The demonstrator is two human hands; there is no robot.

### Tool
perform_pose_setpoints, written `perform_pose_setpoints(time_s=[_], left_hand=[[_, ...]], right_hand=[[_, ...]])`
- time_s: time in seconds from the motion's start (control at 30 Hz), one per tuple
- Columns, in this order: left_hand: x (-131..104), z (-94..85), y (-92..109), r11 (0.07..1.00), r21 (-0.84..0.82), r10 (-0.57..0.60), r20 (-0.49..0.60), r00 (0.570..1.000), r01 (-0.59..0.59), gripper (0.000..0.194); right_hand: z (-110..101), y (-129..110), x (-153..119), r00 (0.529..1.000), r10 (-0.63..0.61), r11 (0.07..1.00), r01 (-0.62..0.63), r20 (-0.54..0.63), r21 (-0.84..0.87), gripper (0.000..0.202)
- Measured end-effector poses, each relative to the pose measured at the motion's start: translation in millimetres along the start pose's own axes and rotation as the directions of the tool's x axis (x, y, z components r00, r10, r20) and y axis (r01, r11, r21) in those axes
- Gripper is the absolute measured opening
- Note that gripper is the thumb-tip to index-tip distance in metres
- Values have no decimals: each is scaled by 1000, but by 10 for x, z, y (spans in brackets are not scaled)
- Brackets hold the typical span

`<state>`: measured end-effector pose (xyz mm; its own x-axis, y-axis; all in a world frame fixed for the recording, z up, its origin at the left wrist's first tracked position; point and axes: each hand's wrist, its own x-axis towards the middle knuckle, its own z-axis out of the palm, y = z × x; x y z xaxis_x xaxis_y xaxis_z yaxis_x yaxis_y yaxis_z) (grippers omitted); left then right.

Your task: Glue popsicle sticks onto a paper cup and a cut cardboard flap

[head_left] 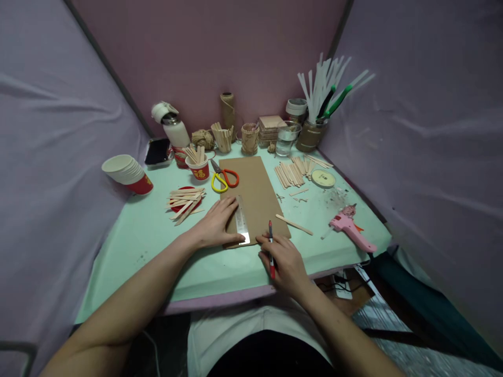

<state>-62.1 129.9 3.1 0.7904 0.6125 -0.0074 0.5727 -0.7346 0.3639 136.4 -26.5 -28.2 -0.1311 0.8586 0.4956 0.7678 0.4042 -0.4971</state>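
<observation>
A brown cardboard sheet [257, 183] lies lengthwise at the table's near middle. On its left part rests a clear ruler [241, 222] with a metallic-looking near end. My left hand [215, 222] lies flat with fingers stretched over the cardboard's left edge, thumb and fingertips touching the ruler. My right hand [286, 259] is closed around a red-and-black pen [271, 251], held upright at the cardboard's near edge. Beyond my left fingers, scissors [223, 178] with yellow and orange handles lie partly on the cardboard. A single craft stick [294, 224] crosses its right edge.
Left stand stacked paper cups [128, 173], a red cup of sticks [198, 166] and piled sticks [186, 201]. Right are more sticks [291, 174], a round lid [323, 178] and a pink glue gun [351, 228]. A water cup [286, 140] and twine spool [227, 110] line the back.
</observation>
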Motion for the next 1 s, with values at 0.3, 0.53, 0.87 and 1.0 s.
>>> perform_pose_setpoints(time_s=[0.3,0.53,0.87,1.0], left_hand=[[7,22,-19,998,56,-2,23,1000,1,102],[-1,20,25,993,119,-1,5,1000,0,102],[-8,12,30,990,143,-8,17,1000,5,100],[-9,-5,49,989,148,-8,24,1000,4,98]], right_hand=[[15,11,-12,1000,-8,1000,8,0,-14,15],[-2,11,-8,1000,-13,1000,13,-18,8,18],[-156,200,-95,986,118,993,-114,-119,41,11],[-224,319,-111,971,155,988,-155,-183,16,11]])
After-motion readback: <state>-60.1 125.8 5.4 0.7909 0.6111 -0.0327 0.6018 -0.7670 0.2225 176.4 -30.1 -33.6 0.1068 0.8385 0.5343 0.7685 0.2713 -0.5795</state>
